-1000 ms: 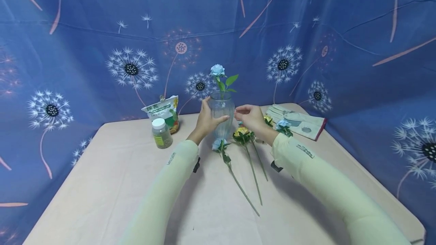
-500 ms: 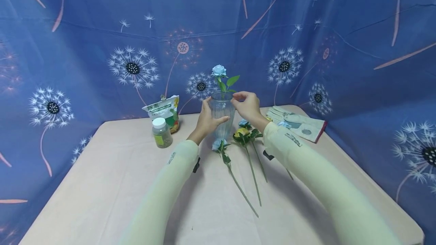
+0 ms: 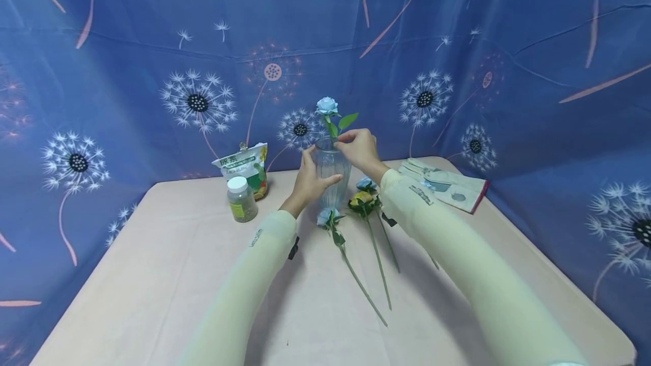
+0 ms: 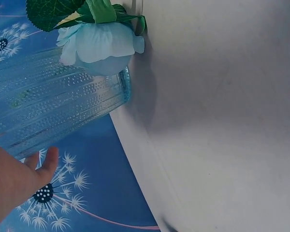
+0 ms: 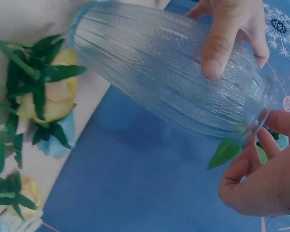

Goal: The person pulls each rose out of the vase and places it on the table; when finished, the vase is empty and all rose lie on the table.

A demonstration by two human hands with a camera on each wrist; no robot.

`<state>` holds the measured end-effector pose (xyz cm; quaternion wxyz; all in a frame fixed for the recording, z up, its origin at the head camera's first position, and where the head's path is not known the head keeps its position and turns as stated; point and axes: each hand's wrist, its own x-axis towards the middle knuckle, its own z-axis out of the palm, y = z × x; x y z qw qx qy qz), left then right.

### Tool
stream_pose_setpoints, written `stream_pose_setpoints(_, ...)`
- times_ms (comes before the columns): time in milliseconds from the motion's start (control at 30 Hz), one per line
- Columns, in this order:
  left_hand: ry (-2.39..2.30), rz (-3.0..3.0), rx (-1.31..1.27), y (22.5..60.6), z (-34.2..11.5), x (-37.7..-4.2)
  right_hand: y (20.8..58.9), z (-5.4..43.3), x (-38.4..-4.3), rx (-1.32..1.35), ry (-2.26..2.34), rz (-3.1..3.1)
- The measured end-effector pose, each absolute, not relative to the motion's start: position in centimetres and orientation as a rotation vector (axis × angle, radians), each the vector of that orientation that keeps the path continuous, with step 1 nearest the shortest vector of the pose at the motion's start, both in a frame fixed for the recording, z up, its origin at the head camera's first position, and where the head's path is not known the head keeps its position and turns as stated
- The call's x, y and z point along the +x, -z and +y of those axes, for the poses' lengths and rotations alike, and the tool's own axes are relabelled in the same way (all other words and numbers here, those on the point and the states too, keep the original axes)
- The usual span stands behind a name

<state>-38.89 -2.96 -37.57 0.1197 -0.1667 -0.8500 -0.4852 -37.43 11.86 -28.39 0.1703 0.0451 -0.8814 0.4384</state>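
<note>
A clear ribbed glass vase (image 3: pixel 333 171) stands upright at the table's far side, with one blue rose (image 3: pixel 327 106) rising from its mouth. My left hand (image 3: pixel 308 181) grips the vase from the left, thumb across its front. At the mouth, my right hand (image 3: pixel 360 148) has its fingers curled and pinches the rose's stem among the leaves; the right wrist view shows these fingertips close to the rim, partly hidden. A second blue rose (image 3: pixel 328 217) lies before the vase's base. Beside it lie a yellow rose (image 3: pixel 361 201) and another blue rose (image 3: pixel 366 184).
On the left stand a white-capped jar (image 3: pixel 242 199) and a printed bag (image 3: pixel 246 165). Pale work gloves (image 3: pixel 447 182) lie at the back right, partly behind the right sleeve. A blue dandelion-print cloth (image 3: pixel 203 16) hangs behind the pale table (image 3: pixel 193 275).
My right hand has risen from beside the vase to its rim, then moved left to the rose's stem. The left hand keeps its grip on the vase, and the rose stays in it.
</note>
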Motion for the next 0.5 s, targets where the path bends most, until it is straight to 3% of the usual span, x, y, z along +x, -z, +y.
stream_pose_setpoints(500,1.45,-2.478,-0.497,37.7,-3.0,-39.1,27.1,9.9,-38.2,-0.041,-1.107,-2.648)
